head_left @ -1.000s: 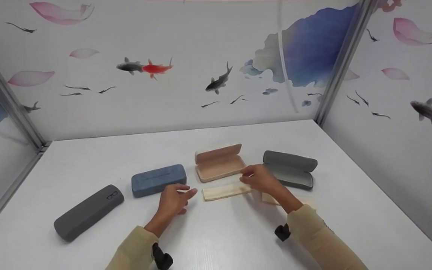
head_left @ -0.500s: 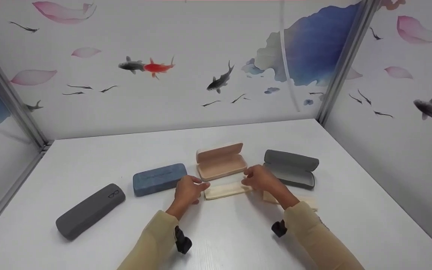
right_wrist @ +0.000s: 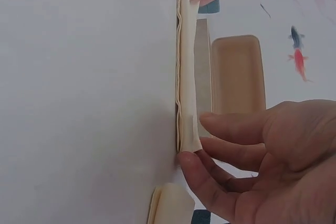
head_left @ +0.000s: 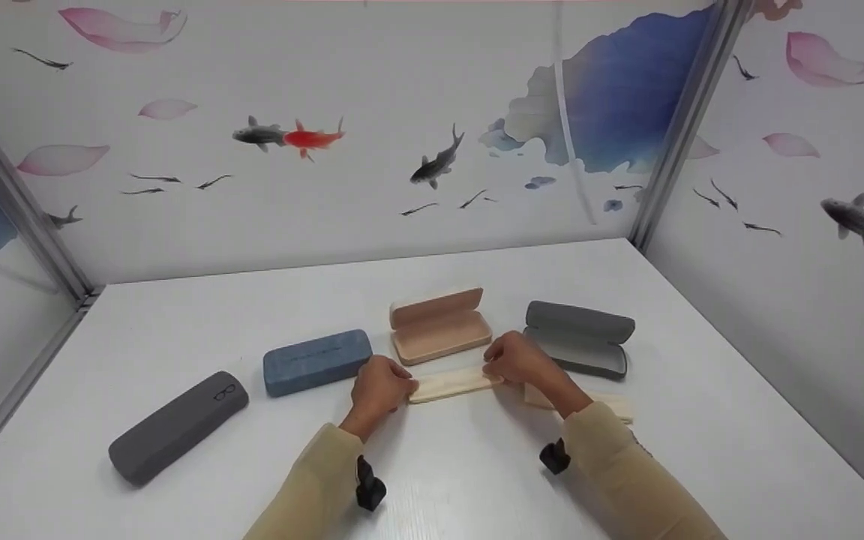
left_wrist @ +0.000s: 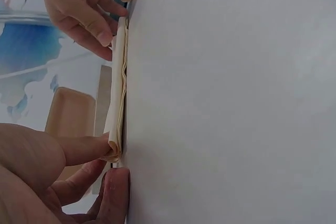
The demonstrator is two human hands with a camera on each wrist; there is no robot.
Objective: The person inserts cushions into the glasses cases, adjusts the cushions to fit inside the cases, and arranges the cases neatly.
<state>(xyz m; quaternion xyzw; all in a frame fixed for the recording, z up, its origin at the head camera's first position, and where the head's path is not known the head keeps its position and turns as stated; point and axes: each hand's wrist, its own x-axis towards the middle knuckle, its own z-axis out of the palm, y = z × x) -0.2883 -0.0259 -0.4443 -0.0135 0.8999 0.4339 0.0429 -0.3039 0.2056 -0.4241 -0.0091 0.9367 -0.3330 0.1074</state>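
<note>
A folded cream cloth (head_left: pixel 453 384) lies on the white table in front of an open pink-tan glasses case (head_left: pixel 443 337). My left hand (head_left: pixel 381 386) pinches the cloth's left end; in the left wrist view its thumb (left_wrist: pixel 86 149) presses on the folded edge. At the opposite end, my right hand (head_left: pixel 520 358) holds the corner between thumb and fingers. The right wrist view shows the cloth's stacked layers (right_wrist: pixel 187 72) stretched between both hands. A second folded cloth (head_left: pixel 612 406) lies partly hidden under the right forearm.
An open dark grey glasses case (head_left: pixel 586 326) stands behind the right hand. Left of the pink-tan case sit a closed blue case (head_left: pixel 318 361) and, farther left, a closed grey case (head_left: pixel 179 427) with a glasses mark. Printed wall panels (head_left: pixel 372 217) enclose the table's back and sides.
My left hand has moved right from beside the blue case to the cloth's left end and now pinches it. The right hand has stayed near the cloth's right end, its fingers closing on it.
</note>
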